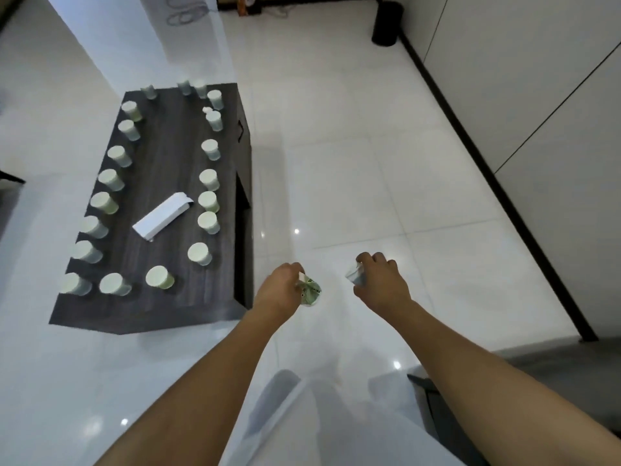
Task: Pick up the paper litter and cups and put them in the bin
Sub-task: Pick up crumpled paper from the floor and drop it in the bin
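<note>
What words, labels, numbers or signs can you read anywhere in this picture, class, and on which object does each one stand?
None can be read.
The crumpled cup in the left hand carries a green pattern with dark dots, too blurred to tell any lettering.
The folded white paper on the dark table shows no print.
The upturned cups show no print.
The black bin shows no label.
The item in the right hand is too blurred.

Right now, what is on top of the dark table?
On the dark table: many upturned paper cups around its edges and a folded white paper in the middle. Under them is hidden.
</note>
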`<state>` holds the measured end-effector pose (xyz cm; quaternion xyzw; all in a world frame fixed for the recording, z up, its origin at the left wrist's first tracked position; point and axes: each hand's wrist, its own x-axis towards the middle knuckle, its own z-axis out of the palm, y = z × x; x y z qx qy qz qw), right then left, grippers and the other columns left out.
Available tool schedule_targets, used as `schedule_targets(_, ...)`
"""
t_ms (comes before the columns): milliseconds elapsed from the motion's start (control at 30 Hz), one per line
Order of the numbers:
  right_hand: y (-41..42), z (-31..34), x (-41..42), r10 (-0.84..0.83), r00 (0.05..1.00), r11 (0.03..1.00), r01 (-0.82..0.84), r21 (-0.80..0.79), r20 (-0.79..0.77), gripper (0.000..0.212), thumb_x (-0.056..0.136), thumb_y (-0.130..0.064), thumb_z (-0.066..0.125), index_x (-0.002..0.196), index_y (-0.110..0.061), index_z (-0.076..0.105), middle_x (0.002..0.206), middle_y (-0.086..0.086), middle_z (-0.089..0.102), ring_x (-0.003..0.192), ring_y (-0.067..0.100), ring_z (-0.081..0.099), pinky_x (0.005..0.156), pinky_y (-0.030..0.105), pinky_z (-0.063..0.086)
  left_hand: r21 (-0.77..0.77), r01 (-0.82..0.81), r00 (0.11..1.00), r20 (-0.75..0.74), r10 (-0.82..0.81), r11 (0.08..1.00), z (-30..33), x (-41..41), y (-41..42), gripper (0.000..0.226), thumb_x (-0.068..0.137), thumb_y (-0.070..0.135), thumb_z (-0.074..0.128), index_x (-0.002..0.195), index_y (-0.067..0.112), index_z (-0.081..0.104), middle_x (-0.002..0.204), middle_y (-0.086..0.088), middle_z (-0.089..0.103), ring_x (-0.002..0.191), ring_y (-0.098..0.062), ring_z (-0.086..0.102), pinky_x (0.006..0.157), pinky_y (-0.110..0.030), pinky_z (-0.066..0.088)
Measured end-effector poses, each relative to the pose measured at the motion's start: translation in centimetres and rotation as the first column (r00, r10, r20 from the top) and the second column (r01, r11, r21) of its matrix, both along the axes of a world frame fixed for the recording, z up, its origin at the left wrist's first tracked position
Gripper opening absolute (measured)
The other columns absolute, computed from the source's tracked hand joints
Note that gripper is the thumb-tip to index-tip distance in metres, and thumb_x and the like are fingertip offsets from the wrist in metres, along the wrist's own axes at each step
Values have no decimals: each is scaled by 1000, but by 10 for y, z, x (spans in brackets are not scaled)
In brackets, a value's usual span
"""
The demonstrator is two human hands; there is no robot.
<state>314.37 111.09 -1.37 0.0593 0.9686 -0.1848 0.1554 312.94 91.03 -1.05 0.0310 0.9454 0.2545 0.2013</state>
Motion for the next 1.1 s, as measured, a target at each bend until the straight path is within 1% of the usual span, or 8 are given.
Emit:
schedule_targets(133,40,-2,-62,-44,999,999,44,-11,-4,47,84,-17,59,129,-17,44,120,6,46,107,29,43,68,29,37,-19,66,997,-29,-67,998,0,-78,41,27,90,4,47,114,10,58,111,-10,59,100,-27,58,83,-34,49)
schedule_targets(267,73,-5,-154,-71,997,997,71,-15,-41,49,83,-17,59,130,-18,44,120,6,46,107,29,43,69,29,37,-39,126,991,-33,-127,991,-6,-178,76,29,90,4,46,117,9,57,112,-9,58,100,-26,57,80,-29,45)
schedule_targets(500,133,14,-352,-158,985,987,159,14,-69,50,83,-17,59,130,-19,44,122,4,47,109,27,43,72,31,44,55,183,981,-72,-179,982,2,-386,148,26,84,2,47,105,11,60,103,-6,58,95,-24,57,75,-27,42)
schedule_targets(600,163,26,-419,-169,983,985,171,33,-75,49,84,-18,59,131,-19,44,122,4,47,109,27,43,71,31,43,57,199,977,-94,-193,978,16,-461,178,24,84,2,47,102,10,59,101,-6,58,92,-24,57,73,-28,43)
schedule_targets(700,192,27,-478,-189,981,981,191,39,-46,49,84,-19,60,131,-19,43,123,5,47,110,27,43,74,32,45,42,224,972,-75,-221,974,19,-524,202,24,83,1,46,101,11,59,100,-5,58,91,-24,58,75,-31,45)
schedule_targets(867,243,11,-601,-193,981,981,193,20,-7,50,84,-19,60,131,-19,43,125,5,46,112,27,43,79,34,48,19,239,969,-68,-237,971,7,-650,254,23,84,2,45,100,12,59,102,-5,59,91,-23,58,76,-31,47)
schedule_targets(1000,293,8,-721,-199,979,980,198,-11,-42,48,83,-18,61,129,-19,44,123,5,47,110,26,44,80,35,49,23,211,973,-96,-208,977,10,-771,308,24,84,3,45,101,12,59,103,-4,58,94,-24,58,78,-33,48)
schedule_targets(1100,327,16,-806,-206,976,978,204,-33,-66,49,84,-20,62,129,-19,44,122,4,46,110,26,43,79,34,48,15,209,973,-102,-207,978,20,-853,343,27,86,2,44,106,11,59,104,-5,58,95,-25,58,76,-31,46)
